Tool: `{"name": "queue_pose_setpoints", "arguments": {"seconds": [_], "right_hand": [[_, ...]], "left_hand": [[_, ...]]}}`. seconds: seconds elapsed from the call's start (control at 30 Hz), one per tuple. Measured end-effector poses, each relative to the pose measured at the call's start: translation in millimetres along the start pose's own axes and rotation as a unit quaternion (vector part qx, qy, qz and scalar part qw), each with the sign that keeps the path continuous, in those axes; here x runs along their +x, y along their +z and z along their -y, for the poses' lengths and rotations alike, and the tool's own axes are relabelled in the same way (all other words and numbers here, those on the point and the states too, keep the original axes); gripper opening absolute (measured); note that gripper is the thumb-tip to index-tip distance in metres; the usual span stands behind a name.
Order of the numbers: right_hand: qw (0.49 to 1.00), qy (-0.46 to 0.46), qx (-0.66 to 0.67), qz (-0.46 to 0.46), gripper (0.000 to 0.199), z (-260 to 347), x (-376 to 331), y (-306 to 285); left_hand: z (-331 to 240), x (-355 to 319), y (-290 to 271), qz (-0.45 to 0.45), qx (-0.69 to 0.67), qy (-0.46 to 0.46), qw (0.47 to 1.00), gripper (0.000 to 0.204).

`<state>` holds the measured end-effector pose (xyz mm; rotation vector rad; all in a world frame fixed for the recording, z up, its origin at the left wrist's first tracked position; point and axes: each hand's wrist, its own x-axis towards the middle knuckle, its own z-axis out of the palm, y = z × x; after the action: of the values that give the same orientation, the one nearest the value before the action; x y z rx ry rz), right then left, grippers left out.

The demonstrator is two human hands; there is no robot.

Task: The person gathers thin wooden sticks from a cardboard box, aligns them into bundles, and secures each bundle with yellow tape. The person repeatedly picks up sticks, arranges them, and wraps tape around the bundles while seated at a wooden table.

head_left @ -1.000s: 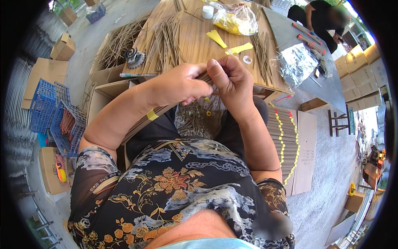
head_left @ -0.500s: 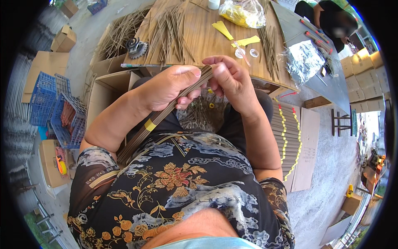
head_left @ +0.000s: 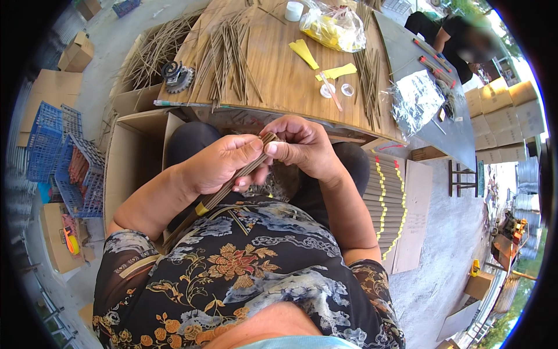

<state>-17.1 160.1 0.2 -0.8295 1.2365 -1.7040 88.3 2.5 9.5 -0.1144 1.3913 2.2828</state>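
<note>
A slanted bundle of brown incense sticks [head_left: 217, 195] lies across my lap, with a yellow band [head_left: 201, 208] round its lower part. My left hand [head_left: 218, 166] is closed round the upper part of the bundle, thumb on top. At the upper end, my right hand [head_left: 307, 150] pinches the stick tips between thumb and curled fingers. Whether those fingers also hold a small strip cannot be made out. The bundle's lower end runs down against my patterned top. On the table beyond lie two yellow strips [head_left: 338, 71] and loose sticks [head_left: 229, 55].
The wooden table [head_left: 279, 75] bears a clear bag of yellow material [head_left: 328, 32], small round lids [head_left: 347, 89] and a toothed metal wheel [head_left: 177, 78]. An open carton [head_left: 136, 157] stands left of my knees. Banded bundles [head_left: 386, 200] lie on cardboard at right. Another person [head_left: 459, 43] sits beyond.
Both hands have come down with the bundle, closer to my body and away from the table edge. My right fingers have curled further round the tips. The view has shifted slightly.
</note>
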Motion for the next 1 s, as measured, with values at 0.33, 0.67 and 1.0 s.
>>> {"name": "queue_pose_setpoints", "arguments": {"seconds": [0.33,0.67,1.0], "right_hand": [[0.999,0.014,-0.034,-0.003,0.034,-23.4,74.4,-39.0],[0.554,-0.006,-0.741,-0.380,0.022,-113.0,203.1,-203.6],[0.660,0.117,-0.715,-0.201,0.016,-81.3,192.5,-162.5]], "left_hand": [[-2.1,6.8,-53.6,-0.106,-0.031,0.005,0.994,0.034],[-5.7,9.7,-100.9,-0.132,-0.058,0.001,0.990,0.033],[-0.6,4.4,-114.1,-0.102,-0.053,-0.004,0.993,0.034]]}}
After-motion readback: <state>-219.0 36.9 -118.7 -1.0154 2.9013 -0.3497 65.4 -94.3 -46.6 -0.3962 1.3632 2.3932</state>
